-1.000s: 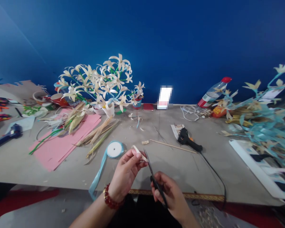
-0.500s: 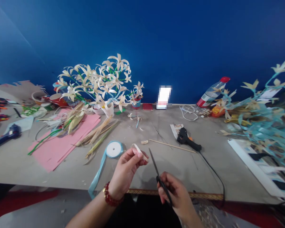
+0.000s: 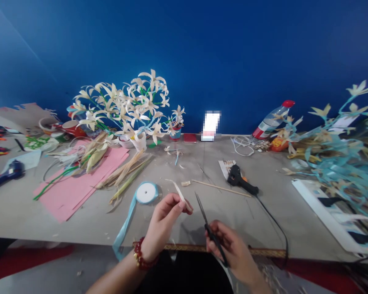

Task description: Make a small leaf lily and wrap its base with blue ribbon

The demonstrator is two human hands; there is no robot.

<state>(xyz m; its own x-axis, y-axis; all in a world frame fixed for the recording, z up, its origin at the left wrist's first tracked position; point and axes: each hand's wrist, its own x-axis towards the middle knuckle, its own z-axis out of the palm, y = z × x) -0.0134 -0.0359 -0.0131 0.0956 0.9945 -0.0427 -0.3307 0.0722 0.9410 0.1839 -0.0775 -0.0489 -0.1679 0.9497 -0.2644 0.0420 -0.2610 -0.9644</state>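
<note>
Between the thumb and fingers of my left hand (image 3: pixel 169 212) is a thin cream-coloured strip of husk (image 3: pixel 180 191), its narrow end pointing up and away from me. My right hand (image 3: pixel 225 243) grips black-handled scissors (image 3: pixel 206 218), blades pointing up and forward. The blade tips are just right of the left fingertips, apart from the strip. A roll of light blue ribbon (image 3: pixel 146 192) lies left of my left hand, its loose end hanging over the table's front edge. Beyond my hands, a thin wooden stick (image 3: pixel 221 188) lies on the table.
A black glue gun (image 3: pixel 241 179) with its cord lies to the right, near a white power strip (image 3: pixel 328 216). Pink paper sheets (image 3: pixel 79 185) and dried husks (image 3: pixel 124 175) are on the left. White husk flowers (image 3: pixel 135 102) stand behind, and a plastic bottle (image 3: pixel 271 122) leans at the wall.
My left fingers have shifted along the strip, so more of it extends forward. The scissors have moved slightly right and down with my right hand.
</note>
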